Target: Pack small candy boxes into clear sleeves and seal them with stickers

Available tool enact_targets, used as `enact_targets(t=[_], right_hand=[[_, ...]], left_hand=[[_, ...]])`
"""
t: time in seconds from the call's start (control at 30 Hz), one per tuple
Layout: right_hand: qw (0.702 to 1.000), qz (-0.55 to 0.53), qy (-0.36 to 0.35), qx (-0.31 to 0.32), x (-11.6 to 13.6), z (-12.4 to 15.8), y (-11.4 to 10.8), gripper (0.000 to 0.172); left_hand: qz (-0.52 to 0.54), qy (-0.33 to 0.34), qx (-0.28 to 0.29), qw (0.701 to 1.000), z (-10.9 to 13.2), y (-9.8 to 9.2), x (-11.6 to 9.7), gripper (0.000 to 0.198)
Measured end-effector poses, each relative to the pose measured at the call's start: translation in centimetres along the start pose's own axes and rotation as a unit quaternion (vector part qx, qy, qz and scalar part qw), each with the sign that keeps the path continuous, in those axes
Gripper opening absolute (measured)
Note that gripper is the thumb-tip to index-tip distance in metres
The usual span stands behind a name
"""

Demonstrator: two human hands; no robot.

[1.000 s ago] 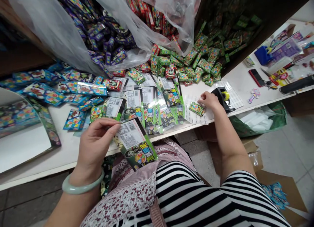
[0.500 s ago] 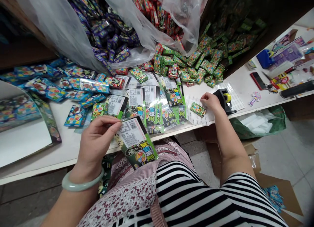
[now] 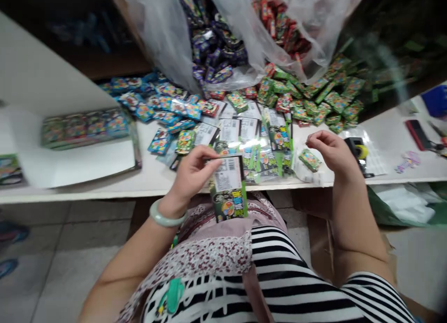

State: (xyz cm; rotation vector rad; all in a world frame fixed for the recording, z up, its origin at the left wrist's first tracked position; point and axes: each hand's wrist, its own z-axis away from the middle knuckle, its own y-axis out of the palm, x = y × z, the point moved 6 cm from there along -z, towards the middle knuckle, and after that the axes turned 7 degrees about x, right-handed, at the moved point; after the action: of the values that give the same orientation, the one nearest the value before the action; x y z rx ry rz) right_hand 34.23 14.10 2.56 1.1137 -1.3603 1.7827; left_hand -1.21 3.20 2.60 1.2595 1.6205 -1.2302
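Note:
My left hand (image 3: 195, 174) pinches the top edge of a flat black-and-green printed plastic pouch (image 3: 228, 202), which hangs upright over the table's front edge, close to my lap. A white label with a barcode covers its upper part. My right hand (image 3: 330, 151) is closed, thumb and forefinger together; whatever is between them is too small to make out. Just below and left of those fingertips, a small green candy box (image 3: 309, 160) lies on a white sheet (image 3: 303, 175). More of the same pouches (image 3: 249, 151) lie overlapped on the table between my hands.
Blue packs (image 3: 174, 106) and green boxes (image 3: 337, 102) are heaped along the back. Behind them, clear plastic bags hold purple boxes (image 3: 218, 43) and red boxes (image 3: 279, 25). A black tape dispenser (image 3: 356, 151) stands right of my right hand. An open display box (image 3: 94, 167) sits left.
The view has swung left, so the table's contents appear further right and more of the display box shows. My left hand still holds the pouch. My right hand remains near the green box.

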Motion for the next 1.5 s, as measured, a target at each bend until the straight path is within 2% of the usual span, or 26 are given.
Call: enact_targets(t=[0.03,0.1,0.17,0.23,0.33,0.47,0.6,0.83,0.97,1.03,1.13,1.2,1.23,1.3,1.33,1.37,1.4,1.43,1.47,1.5], right_hand=[[0.996,-0.015,-0.048,0.074,3.1,0.1,2.6,0.03],[0.97,-0.028,-0.117,0.213,8.7,0.6,8.0,0.029],[0.939,-0.013,-0.163,0.302,12.5,0.8,12.5,0.029],[0.924,0.006,-0.172,0.343,14.2,0.3,15.7,0.031],[0.91,0.026,-0.142,0.388,13.9,-1.1,18.5,0.035],[0.9,0.06,-0.125,0.414,13.3,-2.6,19.2,0.036],[0.894,0.074,-0.102,0.431,13.3,-3.3,19.5,0.032],[0.904,0.061,-0.088,0.413,12.1,-3.9,20.2,0.026],[0.902,0.007,-0.042,0.429,10.9,-4.0,20.7,0.022],[0.886,-0.062,0.018,0.46,10.0,-3.6,21.5,0.023],[0.831,-0.167,0.12,0.517,8.7,-2.3,23.2,0.024],[0.803,-0.213,0.144,0.538,8.4,-1.8,23.8,0.02],[0.798,-0.224,0.14,0.542,8.3,-1.9,23.8,0.017],[0.815,-0.204,0.102,0.533,8.0,-3.0,22.6,0.015],[0.842,-0.165,0.07,0.509,7.7,-4.1,21.3,0.016],[0.882,-0.106,0.03,0.458,7.2,-5.7,19.5,0.016],[0.925,-0.033,-0.014,0.377,6.7,-7.5,17.1,0.015],[0.96,0.046,-0.052,0.271,6.2,-9.4,14.3,0.014],[0.978,0.118,-0.081,0.15,5.8,-10.9,11.3,0.013],[0.979,0.175,-0.092,0.046,5.5,-12.0,8.7,0.015]], left_hand=[[-0.004,0.007,0.008,1.0,0.0,0.2,-0.2,0.01],[-0.01,0.019,0.024,0.999,0.2,0.5,-0.4,0.01],[-0.013,0.03,0.033,0.999,0.4,0.5,-0.5,0.009],[-0.011,0.038,0.036,0.999,0.7,0.3,-0.5,0.006],[0.001,0.039,0.042,0.998,0.9,-0.1,-0.3,0.004],[0.016,0.032,0.053,0.998,0.8,-0.4,0.0,0.004],[0.026,0.025,0.052,0.998,0.7,-0.4,0.3,0.012],[0.016,0.003,0.001,1.0,1.0,-0.2,0.9,0.019],[-0.001,0.035,-0.023,0.999,1.4,-0.3,0.6,0.02],[-0.004,0.049,-0.02,0.999,1.6,-0.3,0.3,0.023],[-0.026,0.056,0.044,0.997,1.5,0.0,-0.3,0.024],[-0.037,0.058,0.089,0.994,1.3,0.0,-0.7,0.019],[-0.035,0.055,0.098,0.993,1.2,-0.3,-0.7,0.018],[-0.024,0.029,0.07,0.997,0.9,-1.7,-0.2,0.016],[-0.015,0.01,0.026,1.0,0.8,-2.9,0.4,0.016],[-0.003,-0.012,-0.034,0.999,0.8,-4.3,1.2,0.015],[0.016,-0.032,-0.103,0.994,0.9,-5.8,2.2,0.016],[0.04,-0.048,-0.168,0.984,1.2,-7.0,3.3,0.017],[0.069,-0.063,-0.215,0.972,1.5,-7.9,4.5,0.019],[0.098,-0.079,-0.245,0.961,1.8,-8.4,5.8,0.022]])
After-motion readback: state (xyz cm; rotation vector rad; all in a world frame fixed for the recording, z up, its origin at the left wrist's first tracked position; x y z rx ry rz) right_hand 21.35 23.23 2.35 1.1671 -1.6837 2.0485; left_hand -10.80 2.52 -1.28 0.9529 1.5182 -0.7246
